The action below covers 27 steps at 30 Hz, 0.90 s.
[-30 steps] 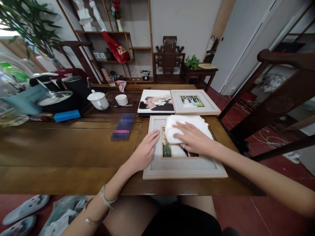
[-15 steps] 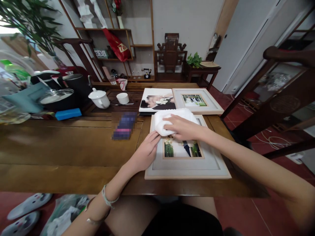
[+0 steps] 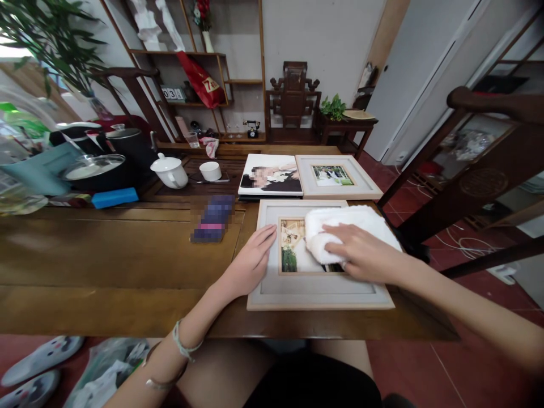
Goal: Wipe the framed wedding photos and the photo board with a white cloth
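A pale wooden picture frame with a small photo in its middle lies flat near the front edge of the dark wooden table. My right hand presses flat on a white cloth that covers the right part of the photo. My left hand rests on the frame's left border, fingers stretched out, holding it down. Both forearms reach in from below.
Behind the frame lie a second framed picture and a large photo print. A blurred dark object sits left of the frame. Farther left are a white teapot, a cup, pots and a blue box. A wooden chair stands right.
My right hand slid the white cloth from the frame's upper left down and to the right across the photo. My left hand stayed on the frame's left border.
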Tool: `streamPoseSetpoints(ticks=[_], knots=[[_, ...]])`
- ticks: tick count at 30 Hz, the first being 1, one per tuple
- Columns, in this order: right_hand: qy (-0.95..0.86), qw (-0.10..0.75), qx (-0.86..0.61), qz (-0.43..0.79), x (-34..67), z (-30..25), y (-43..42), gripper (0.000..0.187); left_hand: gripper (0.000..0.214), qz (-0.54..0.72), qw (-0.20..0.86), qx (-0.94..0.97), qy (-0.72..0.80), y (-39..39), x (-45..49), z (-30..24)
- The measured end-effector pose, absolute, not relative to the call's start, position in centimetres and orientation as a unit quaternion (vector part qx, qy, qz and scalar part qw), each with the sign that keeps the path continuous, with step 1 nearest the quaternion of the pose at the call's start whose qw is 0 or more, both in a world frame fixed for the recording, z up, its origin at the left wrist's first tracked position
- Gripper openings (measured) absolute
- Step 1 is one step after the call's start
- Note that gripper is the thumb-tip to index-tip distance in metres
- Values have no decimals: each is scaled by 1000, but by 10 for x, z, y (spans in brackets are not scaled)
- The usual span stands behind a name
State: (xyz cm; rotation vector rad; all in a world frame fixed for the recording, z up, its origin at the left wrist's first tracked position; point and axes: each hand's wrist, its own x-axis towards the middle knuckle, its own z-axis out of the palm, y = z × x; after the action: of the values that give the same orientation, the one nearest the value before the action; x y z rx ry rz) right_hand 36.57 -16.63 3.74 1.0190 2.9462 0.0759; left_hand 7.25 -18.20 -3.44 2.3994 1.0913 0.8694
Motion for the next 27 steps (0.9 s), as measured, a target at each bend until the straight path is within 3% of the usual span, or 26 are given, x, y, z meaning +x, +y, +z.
streamPoseSetpoints(ticks=[7,19,27], knots=[[951,-21,291,-104,333,48,-245,41,48,299,179,853,388,-181,73,-36],[915,-63,381,117,354,19,-118,39,51,305,181,852,386,-182,71,-35],[946,-33,323,12,346,26,-160,35,50,297,186,851,392,-182,72,-35]])
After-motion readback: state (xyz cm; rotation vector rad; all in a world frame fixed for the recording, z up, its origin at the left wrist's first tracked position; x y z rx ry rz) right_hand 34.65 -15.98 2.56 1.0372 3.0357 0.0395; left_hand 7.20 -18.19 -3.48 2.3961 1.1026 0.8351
